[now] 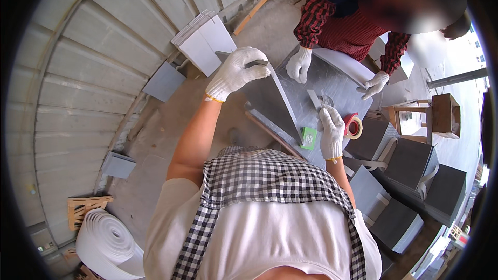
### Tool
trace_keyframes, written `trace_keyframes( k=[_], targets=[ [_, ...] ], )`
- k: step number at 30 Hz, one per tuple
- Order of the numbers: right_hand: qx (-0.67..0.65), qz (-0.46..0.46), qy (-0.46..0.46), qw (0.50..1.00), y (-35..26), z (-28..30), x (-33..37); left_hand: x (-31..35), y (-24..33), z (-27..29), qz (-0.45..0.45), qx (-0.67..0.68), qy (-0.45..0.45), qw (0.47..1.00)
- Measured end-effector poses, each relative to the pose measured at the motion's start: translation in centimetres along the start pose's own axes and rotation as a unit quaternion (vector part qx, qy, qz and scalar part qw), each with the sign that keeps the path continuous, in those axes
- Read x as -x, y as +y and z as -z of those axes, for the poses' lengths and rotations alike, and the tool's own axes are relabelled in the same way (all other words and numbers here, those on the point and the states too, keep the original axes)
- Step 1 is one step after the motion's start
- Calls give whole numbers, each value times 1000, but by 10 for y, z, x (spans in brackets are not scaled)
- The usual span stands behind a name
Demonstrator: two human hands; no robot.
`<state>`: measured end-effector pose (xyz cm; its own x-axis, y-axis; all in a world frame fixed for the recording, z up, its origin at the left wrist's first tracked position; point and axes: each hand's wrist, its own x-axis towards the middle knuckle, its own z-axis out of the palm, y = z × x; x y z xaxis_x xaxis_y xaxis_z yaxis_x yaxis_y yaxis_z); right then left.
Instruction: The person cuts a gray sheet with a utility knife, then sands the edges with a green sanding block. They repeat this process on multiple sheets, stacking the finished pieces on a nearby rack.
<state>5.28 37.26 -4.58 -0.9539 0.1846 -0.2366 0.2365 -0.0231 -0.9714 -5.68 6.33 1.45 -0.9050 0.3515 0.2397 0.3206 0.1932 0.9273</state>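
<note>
My left hand (237, 74), in a white knit glove, is closed round the raised upper corner of a dark grey panel (271, 105). The panel stands tilted over the near left part of the metal-topped table (340, 80), its pale edge running down toward a small green box (308, 138). My right hand (332, 132), also gloved, is closed over the table just right of that box. Its fingertips pinch the near end of a short pale strip (314, 99). A clear round object (326, 101) lies beside the strip. Right of this hand is a red tape dispenser (353, 126) with a roll.
Across the table a co-worker's gloved hands (299, 65) (374, 84) rest near a white sheet (342, 66). Stacks of dark panels (410, 163) stand at right, by a wooden stool (407, 119). White boards (205, 41) lean at the left wall; a foam roll (109, 236) lies lower left.
</note>
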Motion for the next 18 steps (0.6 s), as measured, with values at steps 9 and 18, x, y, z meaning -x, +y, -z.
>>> trace_keyframes(
  k=[9,18],
  targets=[
    [-81,33,-158,984,-46,-62,-20,6,1,3,-7,-2,-23,1000],
    [-75,32,-213,974,-65,-91,-26,13,3,7,-19,-39,-8,999]
  ],
)
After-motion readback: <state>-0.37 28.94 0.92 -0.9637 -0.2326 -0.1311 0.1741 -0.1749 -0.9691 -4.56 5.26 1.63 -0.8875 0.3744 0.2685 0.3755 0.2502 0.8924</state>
